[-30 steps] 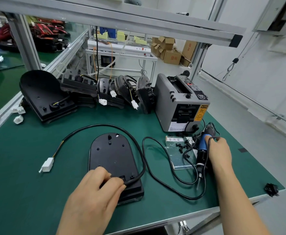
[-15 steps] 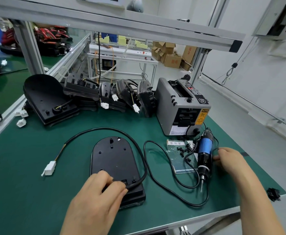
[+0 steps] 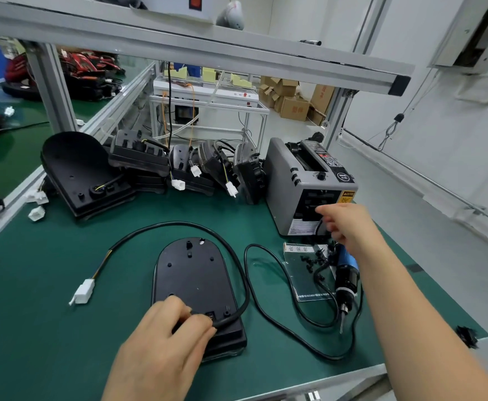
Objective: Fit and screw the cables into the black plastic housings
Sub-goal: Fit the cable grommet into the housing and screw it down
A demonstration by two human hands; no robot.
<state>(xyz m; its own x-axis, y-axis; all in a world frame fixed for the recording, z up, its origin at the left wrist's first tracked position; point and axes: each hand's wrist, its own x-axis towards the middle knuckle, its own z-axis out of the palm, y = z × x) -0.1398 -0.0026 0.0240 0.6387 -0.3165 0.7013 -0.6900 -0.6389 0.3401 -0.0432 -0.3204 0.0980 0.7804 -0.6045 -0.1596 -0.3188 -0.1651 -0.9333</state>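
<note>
Left grip (image 3: 173,337) pinches cable (image 3: 179,223) into housing (image 3: 193,273), seating it for my screw; right grip (image 3: 345,224), loosely spread, hovers right of housing.

L hand (image 3: 171,340) curled, R hand (image 3: 345,225) loose

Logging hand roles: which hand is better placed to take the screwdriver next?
Likely the right hand: it hovers over the screwdriver, while the left hand grips the cable at the housing.
</note>
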